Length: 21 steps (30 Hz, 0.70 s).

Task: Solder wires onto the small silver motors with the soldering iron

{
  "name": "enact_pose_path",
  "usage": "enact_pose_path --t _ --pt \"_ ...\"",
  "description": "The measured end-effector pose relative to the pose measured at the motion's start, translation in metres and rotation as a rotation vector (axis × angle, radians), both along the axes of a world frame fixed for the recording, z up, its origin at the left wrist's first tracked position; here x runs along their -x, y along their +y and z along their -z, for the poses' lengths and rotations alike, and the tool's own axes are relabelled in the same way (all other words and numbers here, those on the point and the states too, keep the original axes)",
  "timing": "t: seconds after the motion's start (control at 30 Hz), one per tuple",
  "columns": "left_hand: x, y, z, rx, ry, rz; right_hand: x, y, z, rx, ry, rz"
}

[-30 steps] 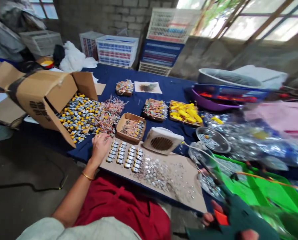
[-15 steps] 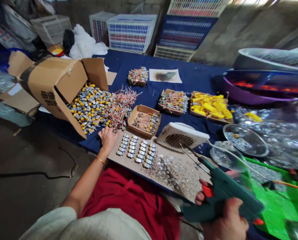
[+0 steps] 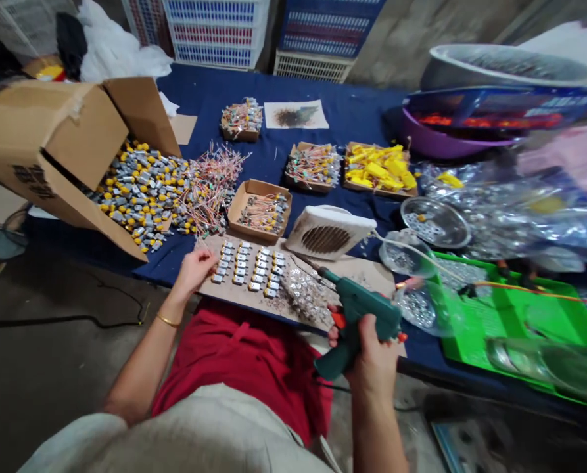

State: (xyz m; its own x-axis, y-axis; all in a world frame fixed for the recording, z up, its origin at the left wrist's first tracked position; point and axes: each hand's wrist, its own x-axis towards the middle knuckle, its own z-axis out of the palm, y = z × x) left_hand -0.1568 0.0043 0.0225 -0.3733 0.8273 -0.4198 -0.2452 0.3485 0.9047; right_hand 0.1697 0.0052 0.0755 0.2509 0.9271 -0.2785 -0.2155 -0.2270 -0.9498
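Note:
My right hand [image 3: 375, 355] is wrapped around a green soldering gun [image 3: 365, 309] with a red trigger. Its thin metal tip points left, over the board beside the rows of motors. Small silver motors with yellow ends [image 3: 254, 266] stand in neat columns on the board [image 3: 335, 266]. At the left edge of those columns is my left hand [image 3: 197, 269], its fingertips pressed together. Whatever it pinches, if anything, is too small to make out. Shiny metal bits [image 3: 305, 292] lie scattered under the gun's tip.
A white fan [image 3: 330, 233] stands behind the board. A tipped carton [image 3: 76, 138] spills motors [image 3: 142, 187] beside wired ones [image 3: 211, 184]. Small boxes of wired motors [image 3: 314, 167] and yellow parts [image 3: 379, 167] sit further back. A green tray [image 3: 520, 315] is at right.
My right hand has brought the soldering gun left and inward, its tip closer to the motors. My left hand's fingers, spread on the board's edge before, are drawn together. The view has shifted.

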Motion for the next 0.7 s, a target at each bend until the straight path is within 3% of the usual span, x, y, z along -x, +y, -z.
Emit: enact_pose_path --t 0.17,0.27,0.33,0.4,0.43,0.57,0.7 --pt "0.045 0.003 -0.007 -0.066 0.056 0.056 -0.013 -0.011 0.006 0.015 -0.019 0.040" --pt "0.071 -0.003 -0.015 -0.143 0.339 -0.144 -0.015 -0.006 0.008 0.008 -0.022 0.004" --pt "0.071 -0.007 -0.021 -0.221 0.410 -0.262 -0.012 -0.001 0.007 -0.013 -0.019 -0.020" --pt "0.053 -0.009 -0.027 -0.285 0.311 -0.232 -0.006 0.001 0.005 -0.036 -0.007 -0.034" --pt "0.038 -0.010 -0.030 -0.303 0.207 -0.147 -0.003 -0.001 0.003 -0.041 0.002 -0.035" --pt "-0.048 -0.014 -0.033 -0.142 -0.254 0.387 -0.002 -0.022 0.002 -0.009 0.058 -0.005" --pt "-0.117 -0.018 -0.018 -0.012 -0.427 0.526 -0.017 -0.052 0.010 -0.015 0.085 0.135"
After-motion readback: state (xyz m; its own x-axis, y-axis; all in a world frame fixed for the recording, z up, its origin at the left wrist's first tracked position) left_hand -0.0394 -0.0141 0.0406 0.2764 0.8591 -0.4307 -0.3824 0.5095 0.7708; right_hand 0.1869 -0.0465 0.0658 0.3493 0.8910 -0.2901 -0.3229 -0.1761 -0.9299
